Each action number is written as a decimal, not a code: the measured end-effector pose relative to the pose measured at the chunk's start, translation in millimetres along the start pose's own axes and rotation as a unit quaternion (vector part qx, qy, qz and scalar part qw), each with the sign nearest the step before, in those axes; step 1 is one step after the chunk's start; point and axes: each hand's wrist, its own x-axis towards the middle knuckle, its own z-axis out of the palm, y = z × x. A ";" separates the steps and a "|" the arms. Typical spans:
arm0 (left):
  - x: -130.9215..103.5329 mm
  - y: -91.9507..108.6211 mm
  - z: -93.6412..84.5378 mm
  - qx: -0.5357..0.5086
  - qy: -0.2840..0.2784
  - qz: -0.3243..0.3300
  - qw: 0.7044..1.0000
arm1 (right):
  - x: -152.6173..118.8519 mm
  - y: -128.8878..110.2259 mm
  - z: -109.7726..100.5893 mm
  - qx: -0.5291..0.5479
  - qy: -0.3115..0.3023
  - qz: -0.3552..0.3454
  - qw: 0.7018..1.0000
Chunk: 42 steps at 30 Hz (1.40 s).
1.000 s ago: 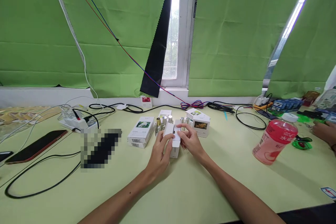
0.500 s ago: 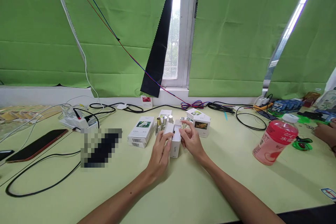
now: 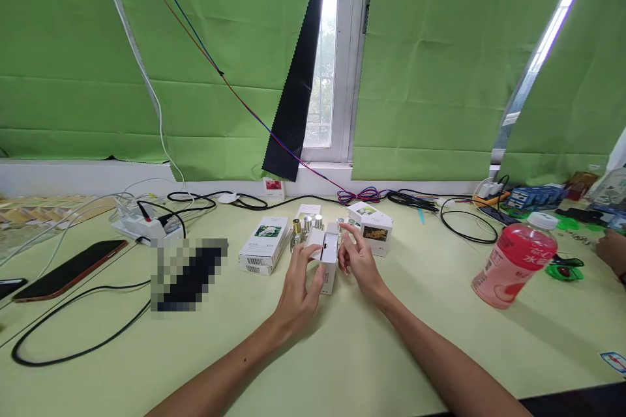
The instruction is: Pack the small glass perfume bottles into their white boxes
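My left hand (image 3: 299, 280) has its grip closed on a white carton (image 3: 328, 283) in the middle of the bench (image 3: 313, 365), thumb against the near side, fingers along the left of the top, where a small dark gap shows between thin card flaps. Just to the right, my right hand (image 3: 360, 264) hovers with its grip loose, fingers half curled and parted; from my feed I cannot tell whether a fingertip brushes the carton. The bench top is smooth and pale yellow-green. On the right I see a pink drink bottle (image 3: 513, 267) with a ribbed white cap; on the left, a flat, dark-screened phone (image 3: 71, 270). Farther in stand glass vials (image 3: 297, 229) with shiny gold and silver caps, between stacked flower-print cartons (image 3: 264, 244) on the left and a squarish carton (image 3: 375, 236) on the right. Behind run black cables (image 3: 411, 200), then creased green fabric blinds (image 3: 440, 78) flanking a white-framed window (image 3: 323, 91).
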 end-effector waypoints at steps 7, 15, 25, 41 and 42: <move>0.4 -0.4 1.7 0.010 0.011 -0.007 1.000 | 0.4 1.6 -0.6 -0.001 -0.001 -0.011 1.000; 1.0 -1.8 3.1 0.009 0.021 -0.020 1.000 | -1.3 -1.0 0.1 -0.009 0.000 -0.023 1.000; 1.1 -4.8 4.1 0.022 0.029 -0.017 0.999 | -0.8 0.5 -0.5 -0.029 0.001 -0.039 0.999; 3.4 -1.6 3.1 0.066 0.049 0.010 0.997 | 1.1 2.2 -0.6 -0.039 -0.002 -0.035 0.999; 3.3 -1.3 3.1 0.069 0.049 0.011 0.996 | 1.2 2.3 -0.7 -0.039 -0.002 -0.034 0.999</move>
